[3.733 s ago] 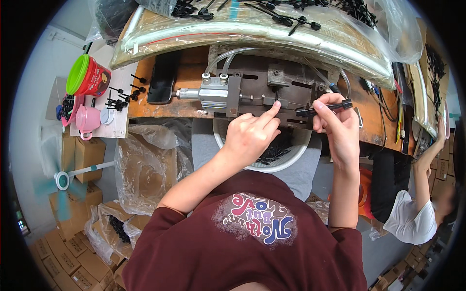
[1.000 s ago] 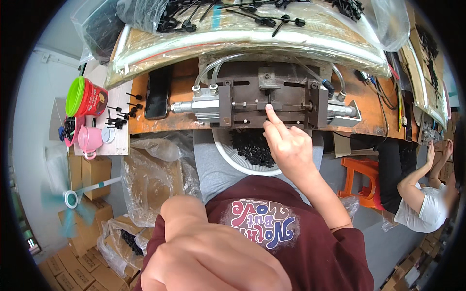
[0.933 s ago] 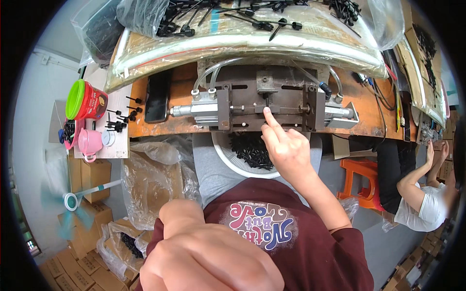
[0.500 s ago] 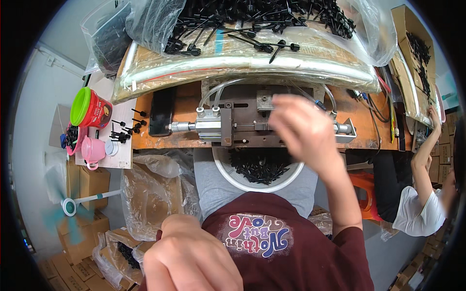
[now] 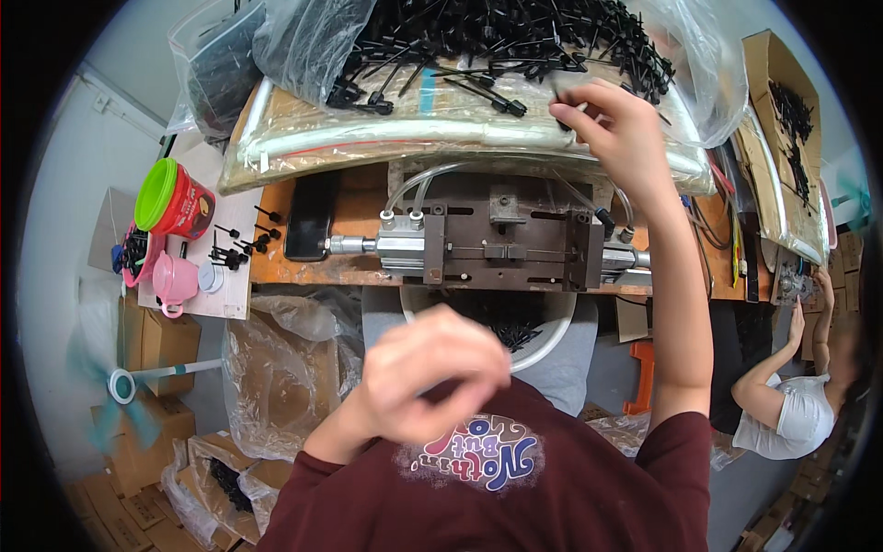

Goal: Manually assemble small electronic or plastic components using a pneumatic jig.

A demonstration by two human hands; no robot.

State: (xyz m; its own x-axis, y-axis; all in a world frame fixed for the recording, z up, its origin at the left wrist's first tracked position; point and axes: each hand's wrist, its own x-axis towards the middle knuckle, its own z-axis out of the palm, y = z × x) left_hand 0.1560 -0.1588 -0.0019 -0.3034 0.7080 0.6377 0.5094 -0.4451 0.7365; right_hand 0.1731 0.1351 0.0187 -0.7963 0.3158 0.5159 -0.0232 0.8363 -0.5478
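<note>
My right hand (image 5: 614, 121) reaches to the front edge of a heap of black stemmed plastic parts (image 5: 497, 41). Its thumb and fingers pinch one dark, thin-stemmed part (image 5: 557, 99), partly hidden by the fingertips. In front of my chest, my left hand (image 5: 430, 373) is blurred, with its fingers curled in toward the thumb; whatever it may hold cannot be made out. Between the arms sits a metal clamping fixture (image 5: 506, 250) with a cylinder at each end and a small centre block. Below it, a white basket (image 5: 555, 339) of black parts rests on my lap, partly covered by my left hand.
A dark phone (image 5: 309, 216) lies left of the fixture. Farther left are a red tub with a green rim (image 5: 175, 202), a pink cup (image 5: 175, 279) and several loose black parts. Clear air tubes arch behind the fixture. At right, another person (image 5: 782, 414) works beside a cardboard box.
My right hand has moved from over the fixture up to the heap and pinches a part there. My left hand has risen and moved right, toward the basket.
</note>
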